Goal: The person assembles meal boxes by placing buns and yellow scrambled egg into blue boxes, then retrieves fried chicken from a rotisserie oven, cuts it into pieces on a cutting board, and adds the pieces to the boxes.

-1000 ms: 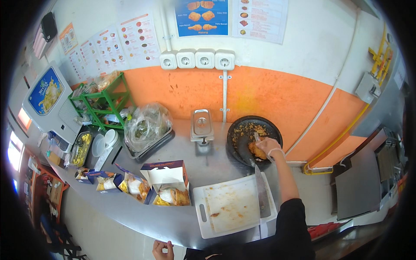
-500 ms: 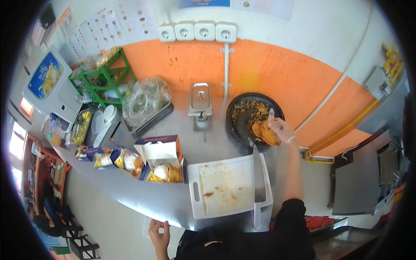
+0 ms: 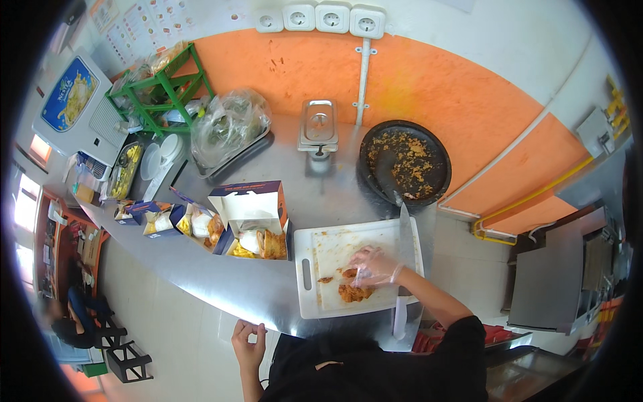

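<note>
My right hand [image 3: 372,266], in a clear plastic glove, is over a white cutting board [image 3: 307,236], its fingers closed around a piece of breaded fried chicken [image 3: 355,293] lying on the board. Part of the chicken is hidden under the fingers. A large knife [image 3: 406,244] lies along the board's right side, its white handle toward me. My bare left hand [image 3: 248,343] is low at the counter's front edge, thumb and fingers pinched together; what they hold, if anything, is too small to name. Beyond the board stands a round black pan [image 3: 410,157] of loose fried crumbs.
Several open meal boxes [image 3: 251,211] with rice and chicken line the counter's left front. Farther back are a lidded steel container [image 3: 317,127], a tray with a plastic bag [image 3: 231,130] and a green rack [image 3: 167,94]. A person [image 3: 70,321] sits at far left.
My right hand has moved from the pan down to the cutting board, bringing the fried chicken with it. My left hand stays at the counter edge. The view has tilted lower.
</note>
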{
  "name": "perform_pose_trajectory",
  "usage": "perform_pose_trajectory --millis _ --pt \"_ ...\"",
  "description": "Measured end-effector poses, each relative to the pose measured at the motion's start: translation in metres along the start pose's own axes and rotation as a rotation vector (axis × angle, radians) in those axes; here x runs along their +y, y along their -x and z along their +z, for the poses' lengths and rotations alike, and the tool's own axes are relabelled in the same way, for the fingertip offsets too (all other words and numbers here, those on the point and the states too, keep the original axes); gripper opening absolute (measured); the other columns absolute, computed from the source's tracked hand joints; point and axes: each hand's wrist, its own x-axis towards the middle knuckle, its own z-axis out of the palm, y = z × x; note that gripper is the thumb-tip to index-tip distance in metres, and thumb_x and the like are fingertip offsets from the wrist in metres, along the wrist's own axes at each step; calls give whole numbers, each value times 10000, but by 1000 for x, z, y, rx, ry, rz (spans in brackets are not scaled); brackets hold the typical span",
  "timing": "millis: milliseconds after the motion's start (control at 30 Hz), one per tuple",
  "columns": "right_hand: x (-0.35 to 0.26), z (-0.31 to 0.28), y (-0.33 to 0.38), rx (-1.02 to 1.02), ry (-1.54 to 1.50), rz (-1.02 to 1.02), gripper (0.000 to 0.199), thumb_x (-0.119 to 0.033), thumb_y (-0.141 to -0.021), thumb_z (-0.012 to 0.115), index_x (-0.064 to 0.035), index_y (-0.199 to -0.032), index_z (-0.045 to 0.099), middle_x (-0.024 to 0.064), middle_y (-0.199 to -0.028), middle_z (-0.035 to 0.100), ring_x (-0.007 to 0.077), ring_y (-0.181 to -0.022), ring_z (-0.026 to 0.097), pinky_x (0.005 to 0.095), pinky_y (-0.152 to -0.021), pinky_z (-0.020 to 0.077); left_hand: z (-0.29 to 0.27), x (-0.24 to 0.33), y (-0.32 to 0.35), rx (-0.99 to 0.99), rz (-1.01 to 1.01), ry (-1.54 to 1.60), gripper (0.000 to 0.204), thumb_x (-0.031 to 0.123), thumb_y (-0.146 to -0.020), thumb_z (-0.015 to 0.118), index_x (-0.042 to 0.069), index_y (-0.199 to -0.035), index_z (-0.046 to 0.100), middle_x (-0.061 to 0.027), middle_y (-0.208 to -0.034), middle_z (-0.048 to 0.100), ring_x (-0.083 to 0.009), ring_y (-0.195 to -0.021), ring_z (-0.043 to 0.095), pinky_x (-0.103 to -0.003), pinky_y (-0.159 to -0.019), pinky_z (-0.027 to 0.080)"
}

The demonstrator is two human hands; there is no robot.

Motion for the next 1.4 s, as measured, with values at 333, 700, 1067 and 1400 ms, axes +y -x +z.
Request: perform_pose_trajectory --millis 333,700,1067,1400 --pt "-23 -81 -42 -279 -259 162 544 -547 -771 662 -66 -1025 676 154 -923 684 305 -923 639 415 -852 477 -11 -4 4 7 -31 -42 171 41 -796 684 5 -643 616 -73 -640 500 -198 -608 502 -322 -558 396" --pt "-51 -40 -64 87 295 44 498 -412 -752 668 -66 -1107 623 157 -1036 648 304 -1001 601 384 -856 476 -7 -8 -3 -9 -5 15 154 19 -784 683 0 -651 607 -67 -657 497 -194 -609 497 -314 -570 398" --pt "-96 45 65 148 83 1531 656 -308 -866 554 -95 -1440 316 185 -924 658 311 -831 665 423 -785 515 44 21 -75 -335 275 301 127 23 -763 705 24 -661 629 -62 -674 521 -176 -618 521 -287 -568 405" --pt "-147 96 148 883 -375 1109 461 -314 -924 477 -84 -1323 472 237 -912 650 394 -894 637 422 -738 499 68 31 -118 -477 439 422 143 42 -746 729 25 -675 607 -68 -671 517 -187 -600 524 -294 -535 408"
